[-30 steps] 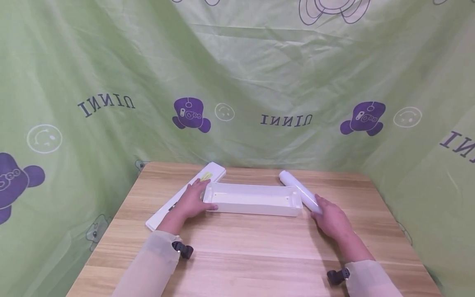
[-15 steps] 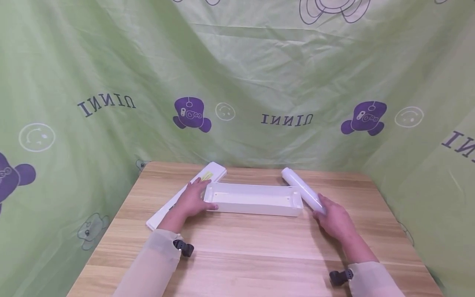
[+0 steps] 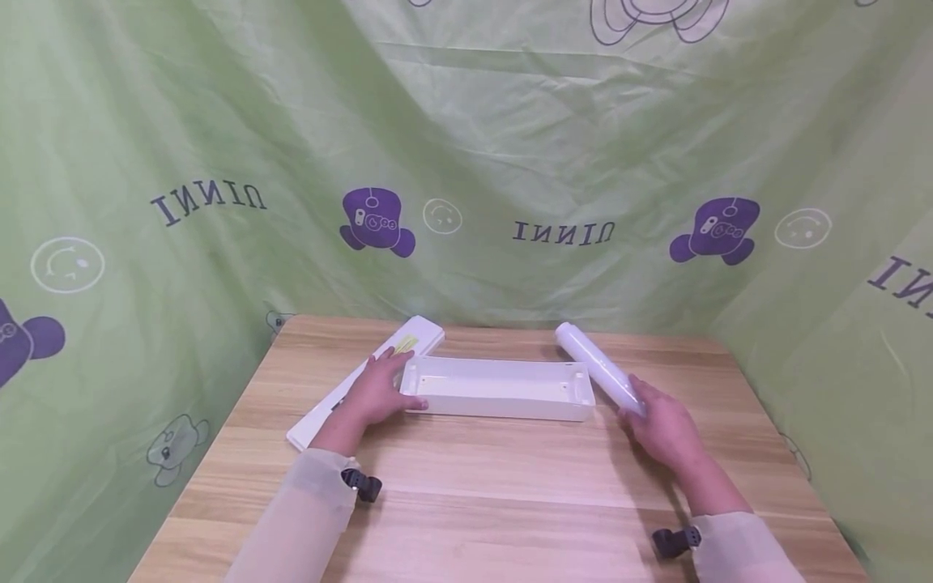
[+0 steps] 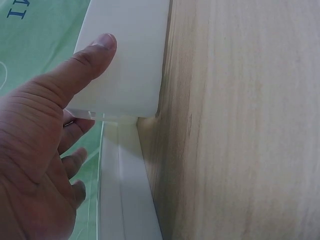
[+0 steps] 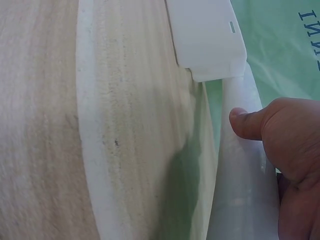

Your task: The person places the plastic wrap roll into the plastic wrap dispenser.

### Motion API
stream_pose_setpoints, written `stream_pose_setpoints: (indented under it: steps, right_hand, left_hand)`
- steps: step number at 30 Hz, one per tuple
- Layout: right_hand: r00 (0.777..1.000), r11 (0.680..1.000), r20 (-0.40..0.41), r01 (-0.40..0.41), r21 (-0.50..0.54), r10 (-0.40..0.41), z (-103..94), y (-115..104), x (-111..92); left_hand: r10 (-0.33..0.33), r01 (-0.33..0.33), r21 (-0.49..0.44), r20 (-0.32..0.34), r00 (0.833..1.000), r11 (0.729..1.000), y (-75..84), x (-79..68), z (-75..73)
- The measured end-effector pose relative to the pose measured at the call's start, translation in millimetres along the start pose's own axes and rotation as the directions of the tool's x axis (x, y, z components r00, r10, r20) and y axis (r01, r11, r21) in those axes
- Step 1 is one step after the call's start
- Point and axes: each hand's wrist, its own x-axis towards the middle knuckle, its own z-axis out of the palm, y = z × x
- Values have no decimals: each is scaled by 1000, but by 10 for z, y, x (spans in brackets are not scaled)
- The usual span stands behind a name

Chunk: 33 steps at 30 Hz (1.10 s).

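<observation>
A long white plastic box, without a cover on its top, stands in the middle of the wooden table. My left hand grips its left end, with the thumb on the front wall and the other fingers at the end and behind. To the right is a white, shiny roll of plastic wrap, slanting away from me. My right hand holds its near end; in the right wrist view the thumb lies along the roll and most fingers are hidden. A long white lid with a yellow-green label lies slanted beyond my left hand, partly covered by it.
The wooden table carries all of these things. A green printed curtain hangs close behind it and at both sides. Small black cameras sit at both wrists.
My right hand has shifted slightly to the right, carrying the plastic wrap roll, whose far end has moved a little right and up. The left hand and the box stay in place.
</observation>
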Motion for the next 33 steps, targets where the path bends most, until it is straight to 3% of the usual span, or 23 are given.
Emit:
stream_pose_setpoints:
  steps: [33]
  right_hand:
    - [998, 999, -42, 50, -4, -50, -120, -95, 43]
  left_hand:
    - [-19, 19, -11, 0, 1000, 1000, 7, 7, -14]
